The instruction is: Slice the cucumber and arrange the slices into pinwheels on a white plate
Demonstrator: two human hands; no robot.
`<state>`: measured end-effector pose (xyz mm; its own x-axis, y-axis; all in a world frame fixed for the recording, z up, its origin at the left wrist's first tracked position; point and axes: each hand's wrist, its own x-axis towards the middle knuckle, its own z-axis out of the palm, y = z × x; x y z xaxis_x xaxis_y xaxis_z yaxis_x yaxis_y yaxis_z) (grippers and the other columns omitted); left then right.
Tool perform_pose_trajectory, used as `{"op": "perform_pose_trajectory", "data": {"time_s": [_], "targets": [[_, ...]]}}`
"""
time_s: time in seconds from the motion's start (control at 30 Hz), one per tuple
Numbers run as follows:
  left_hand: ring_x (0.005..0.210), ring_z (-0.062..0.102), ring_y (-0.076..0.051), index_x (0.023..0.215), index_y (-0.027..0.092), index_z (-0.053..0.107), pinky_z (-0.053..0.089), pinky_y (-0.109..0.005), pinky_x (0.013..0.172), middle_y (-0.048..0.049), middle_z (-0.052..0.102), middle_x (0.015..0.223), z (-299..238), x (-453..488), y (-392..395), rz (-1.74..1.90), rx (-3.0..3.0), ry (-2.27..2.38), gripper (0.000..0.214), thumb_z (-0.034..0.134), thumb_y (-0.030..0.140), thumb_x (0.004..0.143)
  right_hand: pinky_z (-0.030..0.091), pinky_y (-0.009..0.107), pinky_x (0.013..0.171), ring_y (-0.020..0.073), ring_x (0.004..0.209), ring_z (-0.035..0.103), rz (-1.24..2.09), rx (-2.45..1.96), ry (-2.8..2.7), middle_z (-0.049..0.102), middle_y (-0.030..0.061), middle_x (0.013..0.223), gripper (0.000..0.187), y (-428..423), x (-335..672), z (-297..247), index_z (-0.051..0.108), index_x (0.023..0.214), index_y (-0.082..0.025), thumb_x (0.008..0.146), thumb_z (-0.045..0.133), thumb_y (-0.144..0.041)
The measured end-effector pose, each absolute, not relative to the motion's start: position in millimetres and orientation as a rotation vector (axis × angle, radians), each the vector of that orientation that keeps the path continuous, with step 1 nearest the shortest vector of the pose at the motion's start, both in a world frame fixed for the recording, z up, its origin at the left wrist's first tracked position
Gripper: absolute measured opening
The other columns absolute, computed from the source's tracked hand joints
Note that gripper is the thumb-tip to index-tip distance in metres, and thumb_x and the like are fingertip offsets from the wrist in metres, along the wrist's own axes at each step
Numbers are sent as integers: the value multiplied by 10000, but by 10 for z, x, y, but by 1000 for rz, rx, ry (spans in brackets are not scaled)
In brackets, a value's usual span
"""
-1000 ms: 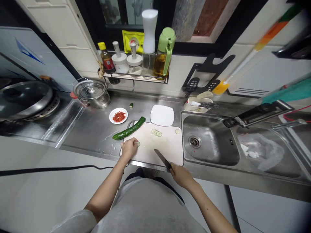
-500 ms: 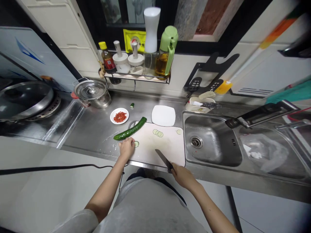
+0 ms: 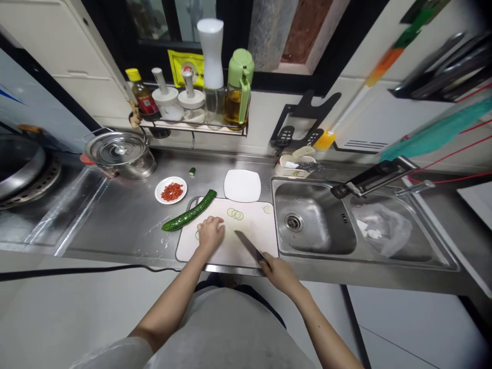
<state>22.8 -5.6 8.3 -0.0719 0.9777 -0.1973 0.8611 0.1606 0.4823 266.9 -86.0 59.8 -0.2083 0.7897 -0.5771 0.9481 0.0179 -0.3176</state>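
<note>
My right hand (image 3: 281, 275) grips the handle of a kitchen knife (image 3: 249, 246), whose dark blade points up and left over the cutting board (image 3: 238, 255). Over the board's left half is my left hand (image 3: 210, 234), fingers apart and slightly bent, with nothing visible in them. Behind its fingers a pale cucumber slice shows only in part. A long green cucumber (image 3: 189, 211) lies across the board's upper left corner and onto the counter. Several overlapping cucumber slices (image 3: 235, 214) rest near the board's far edge. One more slice sits in the upper right corner.
A white square plate (image 3: 242, 185) touches the board's far side. Beyond the cucumber are a plate of chopped red pieces (image 3: 171, 190) and a cucumber end (image 3: 192, 171). The sink (image 3: 315, 218) lies to the right; a steel pot (image 3: 121, 154) stands left. Bottles line a wall shelf (image 3: 196, 127).
My left hand has moved right, from the board's left edge farther over the board, now partly covering the slice there. My right hand still holds the knife nearly in place. The view has shifted right.
</note>
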Motion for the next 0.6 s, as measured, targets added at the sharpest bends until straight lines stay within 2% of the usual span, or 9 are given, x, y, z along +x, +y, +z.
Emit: {"op": "perform_pose_trajectory", "data": {"time_s": [0.13,0.3,0.47,0.6], "targets": [[1060,520,-244,1157,276,602,288,-396,929,-68,599,1093,65,535,185,294,1804,1866,314,473,309,873,319,233,651,196,854,619,-951,2029,2016,680,65,877,313,-819,2784,550,526,1126,-186,962,328,-365],[1117,475,-273,1276,294,529,262,-409,926,-97,550,1159,59,745,434,140,1916,1797,393,462,323,890,360,248,695,210,895,627,-974,2149,2002,696,68,952,345,-834,2822,523,532,1159,-186,952,321,-365],[1086,477,-267,1127,253,622,259,-412,905,-108,552,1113,31,779,491,101,2049,1738,300,435,241,894,387,260,745,212,934,629,-974,2181,1971,699,75,989,380,-894,2839,478,520,1209,-180,953,312,-368],[1079,486,-243,1036,237,633,266,-392,895,-88,572,1081,45,792,495,170,2035,1740,248,447,199,878,392,268,757,219,938,633,-962,2185,1971,697,94,996,397,-929,2873,422,520,1209,-156,962,295,-371]]}}
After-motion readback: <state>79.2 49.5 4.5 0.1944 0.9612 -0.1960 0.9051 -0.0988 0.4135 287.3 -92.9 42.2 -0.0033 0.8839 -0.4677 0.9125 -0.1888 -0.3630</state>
